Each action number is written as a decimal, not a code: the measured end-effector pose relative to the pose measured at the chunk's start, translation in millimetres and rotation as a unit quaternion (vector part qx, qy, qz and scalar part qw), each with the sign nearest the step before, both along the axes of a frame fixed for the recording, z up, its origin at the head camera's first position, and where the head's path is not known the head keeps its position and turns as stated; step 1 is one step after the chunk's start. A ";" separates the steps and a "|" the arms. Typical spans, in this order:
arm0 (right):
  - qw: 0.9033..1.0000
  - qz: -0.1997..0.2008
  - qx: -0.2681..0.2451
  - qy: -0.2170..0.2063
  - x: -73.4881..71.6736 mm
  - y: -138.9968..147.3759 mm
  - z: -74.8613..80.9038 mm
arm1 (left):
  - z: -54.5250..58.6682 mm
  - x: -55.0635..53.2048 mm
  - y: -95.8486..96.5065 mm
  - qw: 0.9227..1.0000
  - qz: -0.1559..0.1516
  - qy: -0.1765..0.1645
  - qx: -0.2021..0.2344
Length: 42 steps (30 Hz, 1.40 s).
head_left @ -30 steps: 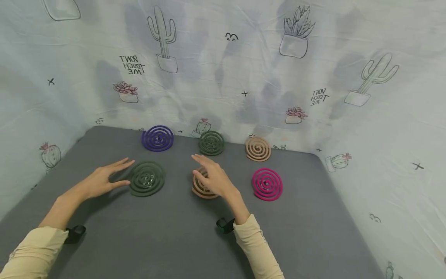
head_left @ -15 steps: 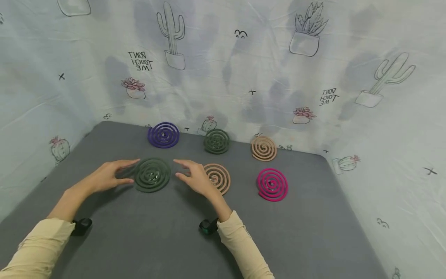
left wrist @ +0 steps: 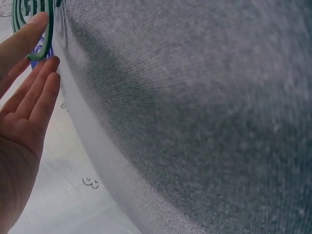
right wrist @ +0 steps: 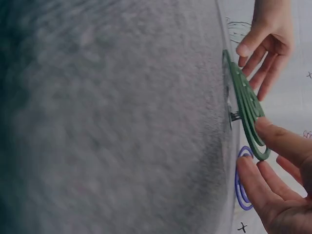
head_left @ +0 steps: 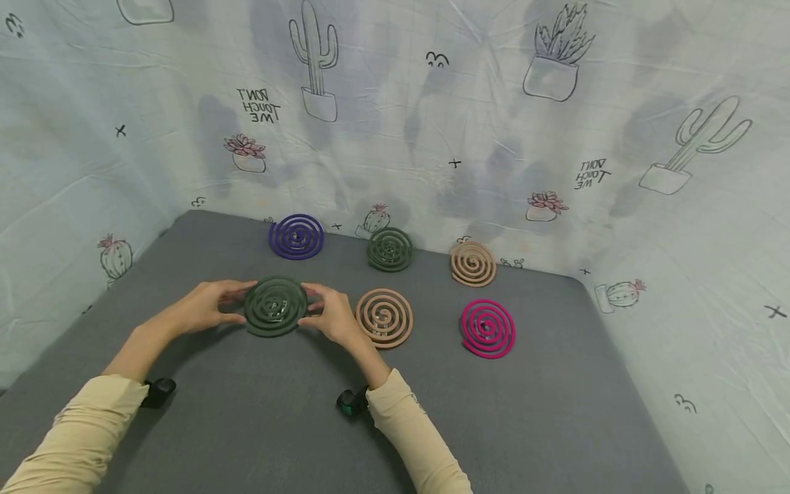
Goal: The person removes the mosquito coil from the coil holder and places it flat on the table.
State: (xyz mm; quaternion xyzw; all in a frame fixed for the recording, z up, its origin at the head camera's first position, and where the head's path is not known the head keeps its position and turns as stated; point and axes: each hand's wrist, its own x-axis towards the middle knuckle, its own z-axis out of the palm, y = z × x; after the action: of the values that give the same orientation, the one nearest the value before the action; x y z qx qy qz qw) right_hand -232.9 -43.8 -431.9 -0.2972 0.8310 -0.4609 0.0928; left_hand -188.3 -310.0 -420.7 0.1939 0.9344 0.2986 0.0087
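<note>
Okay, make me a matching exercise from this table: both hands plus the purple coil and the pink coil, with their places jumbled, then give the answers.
Things:
1. purple coil
2. left hand
3. pink coil
4. right hand

Places:
A. front row, right end
B. right edge of the front green coil
C. back row, left end
D. left edge of the front green coil

Pairs: 1-C, 2-D, 3-A, 4-B
</note>
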 end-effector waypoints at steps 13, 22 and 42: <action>0.999 -0.043 0.019 -0.003 -3.0 -7.5 2.4 | -3.5 -6.0 1.4 1.000 0.018 0.007 -0.001; 0.996 -0.077 0.004 -0.038 -8.4 -12.1 -2.4 | -5.0 -11.7 2.1 0.999 0.030 0.021 -0.007; 0.994 -0.065 -0.058 -0.062 -13.9 -6.6 -12.4 | -11.3 -16.9 -6.0 0.995 0.022 -0.022 0.095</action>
State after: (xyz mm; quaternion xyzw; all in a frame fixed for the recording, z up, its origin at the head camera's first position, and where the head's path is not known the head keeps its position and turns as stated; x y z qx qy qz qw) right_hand -246.8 -50.4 -444.3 -0.2186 0.8133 -0.5305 0.0967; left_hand -205.2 -315.9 -432.1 0.1663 0.9055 0.3905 0.0046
